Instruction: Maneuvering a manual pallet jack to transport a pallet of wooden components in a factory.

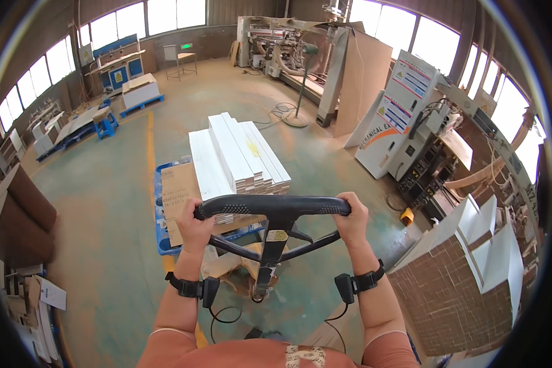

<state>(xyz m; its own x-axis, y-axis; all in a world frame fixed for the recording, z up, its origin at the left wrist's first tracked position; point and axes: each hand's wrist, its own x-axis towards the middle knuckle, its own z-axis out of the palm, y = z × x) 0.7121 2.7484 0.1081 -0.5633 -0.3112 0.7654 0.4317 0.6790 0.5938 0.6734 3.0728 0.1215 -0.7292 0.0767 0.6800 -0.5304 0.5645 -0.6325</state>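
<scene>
Both my hands grip the black handle [276, 205] of a pallet jack, one at each end. My left hand [194, 226] is wrapped round the left end, and my right hand [353, 219] closes on the right end. A small lever [300, 236] sticks out below the middle of the handle. Ahead, a blue pallet [163, 230] carries a flat cardboard sheet [179, 190] and a stack of long white boards [230, 150]. The handle covers the stack's near end. Part of the jack's yellowish body [230, 267] shows beneath the handle.
On the right stand a white machine cabinet [389, 116] and a stack of white-faced panels [454, 276]. Brown rolled sheets [21, 211] stand at the left. A green stand fan [303, 80] with a cable is farther ahead. A yellow line [151, 141] runs along the floor.
</scene>
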